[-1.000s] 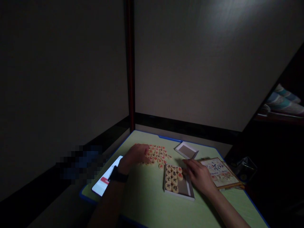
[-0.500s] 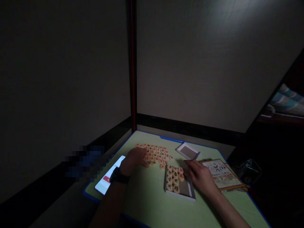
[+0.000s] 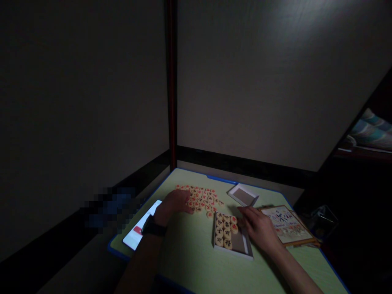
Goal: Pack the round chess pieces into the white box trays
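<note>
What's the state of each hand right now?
Left hand: open, beside the loose pieces.
Right hand: curled at the right side of the box; can't tell whether it's holding anything.

In dim light, two grey wall panels (image 3: 245, 81), each with a black band (image 3: 245, 161) low down, meet at a dark reddish post (image 3: 172, 85); a soft sheen (image 3: 312, 16) brightens the right panel's top. A green-topped table (image 3: 190, 261) with blue edging (image 3: 118, 253) stands by the corner. At far right, blue-and-white patterned fabric (image 3: 372, 132) lies on a dark red ledge (image 3: 367, 154).
</note>
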Tool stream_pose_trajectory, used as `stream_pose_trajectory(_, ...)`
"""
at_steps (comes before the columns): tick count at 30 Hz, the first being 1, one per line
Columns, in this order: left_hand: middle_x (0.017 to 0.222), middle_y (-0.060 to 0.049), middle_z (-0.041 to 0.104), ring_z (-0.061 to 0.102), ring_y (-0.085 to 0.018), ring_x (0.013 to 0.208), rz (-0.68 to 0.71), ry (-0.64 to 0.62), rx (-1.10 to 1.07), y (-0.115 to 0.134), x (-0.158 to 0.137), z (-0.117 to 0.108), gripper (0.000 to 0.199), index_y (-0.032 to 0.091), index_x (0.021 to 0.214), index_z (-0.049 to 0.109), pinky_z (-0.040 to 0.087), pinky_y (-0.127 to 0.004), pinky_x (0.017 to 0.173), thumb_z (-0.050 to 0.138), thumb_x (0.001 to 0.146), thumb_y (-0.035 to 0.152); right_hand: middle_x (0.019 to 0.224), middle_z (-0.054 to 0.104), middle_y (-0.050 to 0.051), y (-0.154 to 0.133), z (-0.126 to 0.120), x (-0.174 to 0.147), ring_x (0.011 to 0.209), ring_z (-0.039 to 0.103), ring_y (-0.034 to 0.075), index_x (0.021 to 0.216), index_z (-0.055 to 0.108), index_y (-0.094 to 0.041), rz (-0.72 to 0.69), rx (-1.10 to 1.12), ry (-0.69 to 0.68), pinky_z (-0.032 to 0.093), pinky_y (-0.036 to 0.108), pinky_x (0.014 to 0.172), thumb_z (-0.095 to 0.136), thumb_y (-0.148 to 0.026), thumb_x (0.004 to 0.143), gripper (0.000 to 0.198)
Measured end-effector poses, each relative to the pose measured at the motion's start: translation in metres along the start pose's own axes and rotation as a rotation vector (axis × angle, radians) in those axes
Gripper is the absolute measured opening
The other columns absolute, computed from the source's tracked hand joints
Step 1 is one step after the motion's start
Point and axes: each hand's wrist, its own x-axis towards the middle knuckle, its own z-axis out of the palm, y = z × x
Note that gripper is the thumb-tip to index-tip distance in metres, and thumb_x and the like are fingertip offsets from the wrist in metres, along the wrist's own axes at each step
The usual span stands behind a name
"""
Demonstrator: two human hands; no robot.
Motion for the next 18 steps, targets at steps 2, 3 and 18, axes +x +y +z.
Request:
stream_pose_trajectory(2, 0.088, -0.001, 0.065, 0.06, -0.022, 0.085, -0.019, 0.026, 0.016, -0.005, -0.003, -0.002, 0.035, 0.02, 0.084, 0.056, 0.04, -0.029, 0.069, 0.078, 0.067, 0.041, 0.096, 0.073, 0.009, 0.0, 0.0, 0.0, 0.079, 0.07, 0.021, 0.105, 0.07, -0.017, -0.008, -0.002, 0.015, 0.054, 0.031, 0.07, 0.038, -0.014, 0.087, 0.036)
stream_pose_trajectory(3, 0.088, -0.001, 0.065, 0.06, -0.022, 0.085, -0.03, 0.038, 0.024, -0.008, -0.006, -0.004, 0.034, 0.02, 0.083, 0.056, 0.04, -0.029, 0.07, 0.078, 0.066, 0.04, 0.096, 0.073, 0.009, 0.0, 0.0, 0.0, 0.079, 0.07, 0.021, 0.106, 0.07, -0.017, -0.01, -0.005, 0.022, 0.054, 0.03, 0.07, 0.038, -0.014, 0.087, 0.037)
stream_pose_trajectory(18, 0.09, -0.003, 0.065, 0.06, -0.024, 0.09, -0.11, 0.007, 0.017, -0.03, -0.011, 0.006, 0.03, 0.021, 0.082, 0.058, 0.041, -0.03, 0.074, 0.077, 0.061, 0.031, 0.095, 0.073, 0.008, -0.004, -0.001, 0.001, 0.076, 0.07, 0.021, 0.105, 0.071, -0.019, -0.001, -0.012, -0.001, 0.054, 0.031, 0.069, 0.04, -0.015, 0.086, 0.036)
